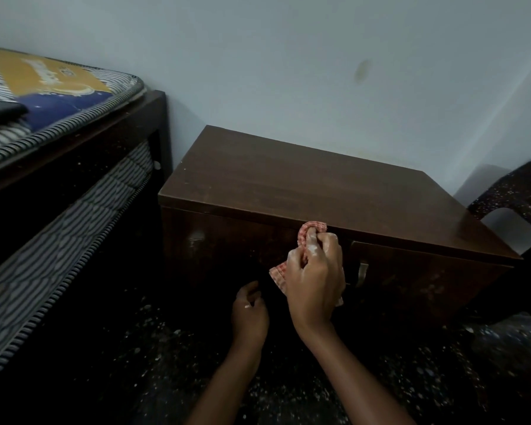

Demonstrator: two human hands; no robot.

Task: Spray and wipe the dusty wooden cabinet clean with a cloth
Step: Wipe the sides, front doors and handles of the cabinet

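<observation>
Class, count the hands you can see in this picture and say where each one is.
2. The right hand grips the red checked cloth against the cabinet front, just under its top edge. The left hand hangs lower, to its left, holding nothing visible.

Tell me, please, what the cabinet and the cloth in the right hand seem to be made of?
The cabinet looks like dark brown wood or wood-grain laminate, smooth with a dull sheen; faint grain streaks show. The cloth, bunched in the right hand, looks like soft woven fabric, red-and-white checked.
</observation>
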